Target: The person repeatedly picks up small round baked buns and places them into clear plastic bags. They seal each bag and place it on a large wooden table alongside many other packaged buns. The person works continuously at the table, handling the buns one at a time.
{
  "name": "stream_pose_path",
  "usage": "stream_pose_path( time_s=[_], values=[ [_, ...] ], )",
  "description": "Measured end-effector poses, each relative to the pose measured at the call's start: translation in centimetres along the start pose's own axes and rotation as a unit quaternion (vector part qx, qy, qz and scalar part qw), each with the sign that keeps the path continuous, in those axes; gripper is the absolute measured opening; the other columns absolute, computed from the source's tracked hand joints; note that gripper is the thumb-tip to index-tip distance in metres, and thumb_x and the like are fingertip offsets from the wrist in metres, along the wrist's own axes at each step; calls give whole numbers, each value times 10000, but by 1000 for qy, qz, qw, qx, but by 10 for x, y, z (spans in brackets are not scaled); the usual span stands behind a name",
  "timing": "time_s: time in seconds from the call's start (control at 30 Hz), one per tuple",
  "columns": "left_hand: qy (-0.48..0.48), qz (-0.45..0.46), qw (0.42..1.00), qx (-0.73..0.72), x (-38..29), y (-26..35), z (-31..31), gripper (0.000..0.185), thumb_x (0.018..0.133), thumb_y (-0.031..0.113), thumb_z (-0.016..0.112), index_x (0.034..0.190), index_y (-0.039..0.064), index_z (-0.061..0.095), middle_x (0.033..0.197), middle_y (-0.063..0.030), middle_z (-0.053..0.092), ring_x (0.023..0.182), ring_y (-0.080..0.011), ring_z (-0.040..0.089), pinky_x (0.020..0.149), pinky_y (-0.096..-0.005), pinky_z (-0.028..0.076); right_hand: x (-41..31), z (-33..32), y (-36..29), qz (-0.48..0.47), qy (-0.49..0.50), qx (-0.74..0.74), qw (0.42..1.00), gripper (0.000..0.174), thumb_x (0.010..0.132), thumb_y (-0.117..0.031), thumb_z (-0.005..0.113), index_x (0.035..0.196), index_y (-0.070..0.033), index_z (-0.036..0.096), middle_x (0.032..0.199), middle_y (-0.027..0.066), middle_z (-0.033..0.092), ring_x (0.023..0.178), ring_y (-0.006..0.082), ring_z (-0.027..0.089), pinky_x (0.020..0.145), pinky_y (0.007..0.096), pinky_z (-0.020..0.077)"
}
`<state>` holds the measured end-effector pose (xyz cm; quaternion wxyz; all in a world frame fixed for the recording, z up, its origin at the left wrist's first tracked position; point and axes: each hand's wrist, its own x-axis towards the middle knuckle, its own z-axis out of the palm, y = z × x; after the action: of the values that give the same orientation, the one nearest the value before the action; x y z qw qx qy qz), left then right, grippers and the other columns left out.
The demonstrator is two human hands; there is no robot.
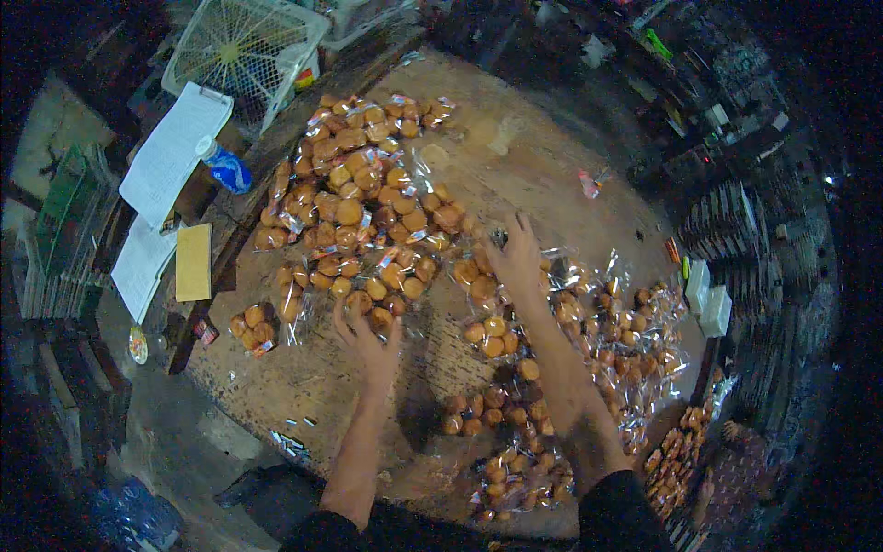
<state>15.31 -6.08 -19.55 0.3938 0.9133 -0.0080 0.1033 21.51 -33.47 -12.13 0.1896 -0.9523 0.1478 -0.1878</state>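
Many round brown baked buns in clear plastic bags lie on a worn wooden tabletop (290, 376). My left hand (371, 341) reaches over a bag of buns (379, 317) at the near edge of the large heap (348, 207). Its fingers are spread around those buns; whether they grip the bag is unclear. Farther forward, my right hand (517, 265) is above another bag of buns (476, 276), fingers apart and slightly blurred. Nothing shows in its grasp. Just below it sits a small bag of buns (492, 337).
More bagged buns (631, 366) spread along the right side, with another bag (528, 476) near my body. A lone bag (253, 328) lies left. Beyond the left edge are papers (172, 152), a blue bottle (227, 168) and a box fan (241, 55). Another person (735, 476) is at lower right.
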Motion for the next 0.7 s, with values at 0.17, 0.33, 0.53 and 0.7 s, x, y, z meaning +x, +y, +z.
stream_pose_path(
  time_s=[0.17,0.33,0.53,0.7],
  values=[
    [-34,-13,996,85,-5,-9,23,802,873,431,718,1528,132,365,1560,-247,245,1391,-462,287,1126,-596,269,8,38,0,113,-134,-90,980,1020,720,-662,748,1449,-42,396,1292,291,543,1088,461,615,875,523,537],
    [-84,-23,993,85,-59,-5,21,748,902,451,677,1511,120,393,1508,-287,278,1381,-481,283,1121,-616,254,-41,35,8,76,-217,-105,968,1086,659,-641,813,1460,-54,373,1391,268,458,1107,412,628,830,482,572],
    [-189,-24,975,112,-131,30,37,694,888,459,687,1432,96,455,1486,-283,300,1369,-476,298,1095,-625,262,-98,9,27,99,-263,-162,946,955,675,-523,842,1405,-73,421,1337,198,493,962,346,685,720,448,590],
    [-121,-11,991,55,-184,60,59,635,889,437,687,1397,103,500,1469,-247,367,1340,-432,387,1056,-579,336,-140,-21,52,104,-322,-204,919,900,697,-475,834,1408,-106,423,1343,183,470,1024,373,660,762,466,584]
  ],
)
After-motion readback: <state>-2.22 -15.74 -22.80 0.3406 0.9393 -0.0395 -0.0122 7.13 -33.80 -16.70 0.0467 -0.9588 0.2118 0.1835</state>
